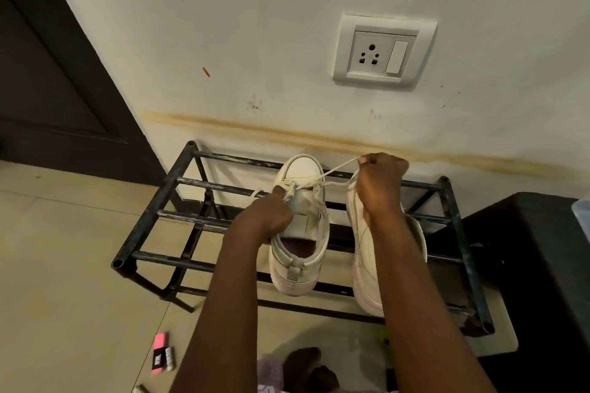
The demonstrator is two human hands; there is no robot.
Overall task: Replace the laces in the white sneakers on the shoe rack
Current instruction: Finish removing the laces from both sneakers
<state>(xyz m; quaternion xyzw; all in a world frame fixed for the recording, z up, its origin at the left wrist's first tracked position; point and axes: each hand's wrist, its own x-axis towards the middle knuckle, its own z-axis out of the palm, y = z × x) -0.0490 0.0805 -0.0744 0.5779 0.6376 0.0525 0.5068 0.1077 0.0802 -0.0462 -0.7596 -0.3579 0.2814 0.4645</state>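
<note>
Holds sneaker (300, 226) over middle of rack (223, 157), toe toward the back rail, heel toward the front rail. Cannot tell whether it rests on the rails or hangs just off them. Grips its left side with left hand (271, 217), fingers (281, 193) curled round the upper, one fingertip up at the eyelets nearest the toe.

Pinches lace (335, 170) in right hand (380, 182), raised over the rack's back rail, fingers clamped together on it in a fist. Stretches one strand taut from the toe eyelets up to that fist. Lets another strand loop lower, from the same eyelets toward the underside of the hand. Upper eyelets unlaced, tongue bare.

On the rack's right half, just beside the held shoe: second sneaker (357, 242), lying on its side, partly under the right forearm.

Behind the rack, wall (255, 25), with a brown stain (287, 134) running along it just above the back rail. Higher above the rack's right half, socket (383, 51) with a switch. Left of the rack, dark door (48, 73). Right of the rack, close by, black box (526, 249).

On the floor (64, 265) near the rack's front left corner: pink block (158, 352), small cylinder (170, 358) touching it. In front of the rack, a foot (303, 360).
</note>
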